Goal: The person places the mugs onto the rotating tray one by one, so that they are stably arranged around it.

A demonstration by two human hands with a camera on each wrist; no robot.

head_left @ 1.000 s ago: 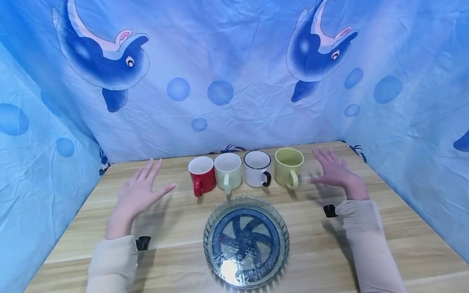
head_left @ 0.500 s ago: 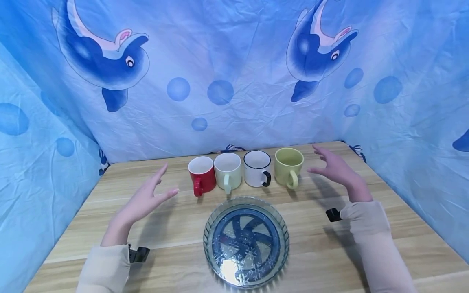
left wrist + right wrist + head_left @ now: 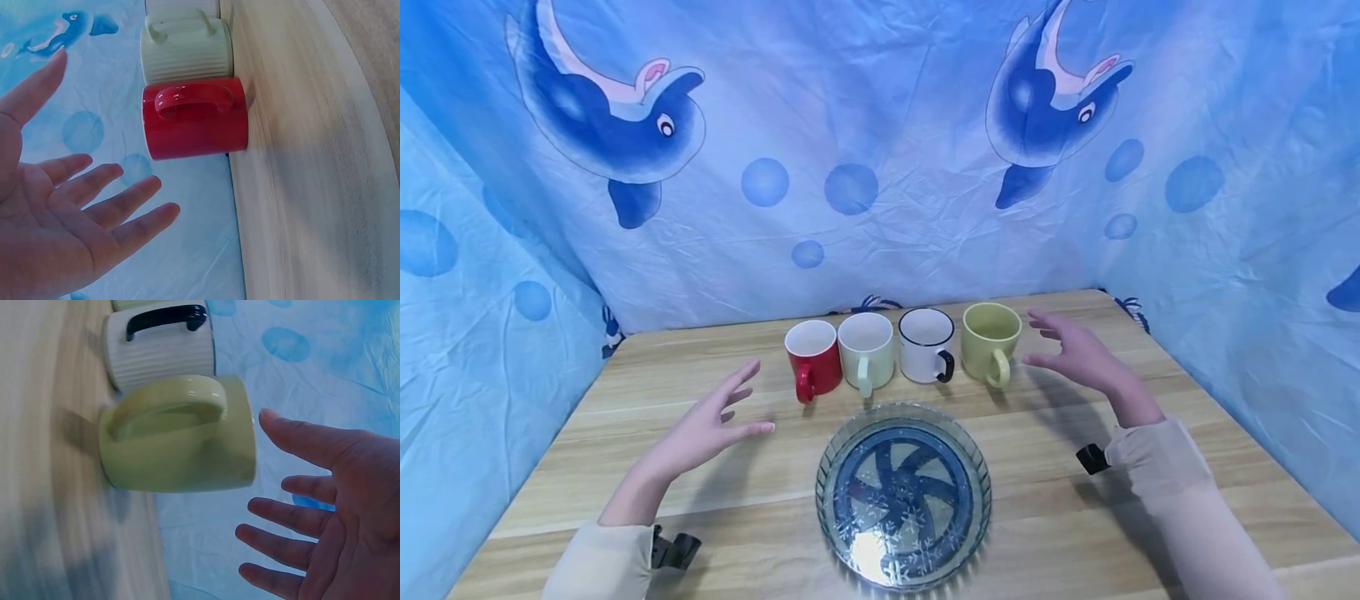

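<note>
1. Red mug [image 3: 822, 372] is stood upright at the left end of a row on the table [image 3: 760, 521]; the yellow-green mug [image 3: 979, 354] is placed at the right end.
2. Left hand [image 3: 703, 429] has been brought inward, nearer the red mug, and right hand [image 3: 1084, 357] closer to the yellow-green mug; the outer mugs are judged approached, not yet gripped.
3. On both hands, fingers [image 3: 128, 201] are held apart, with nothing grasped.
4. Pale green mug [image 3: 874, 367] and white mug [image 3: 919, 364] are set between; no contents are seen in any.
5. Glass dish [image 3: 982, 492] is positioned in front, only its patterned base shown.
</note>
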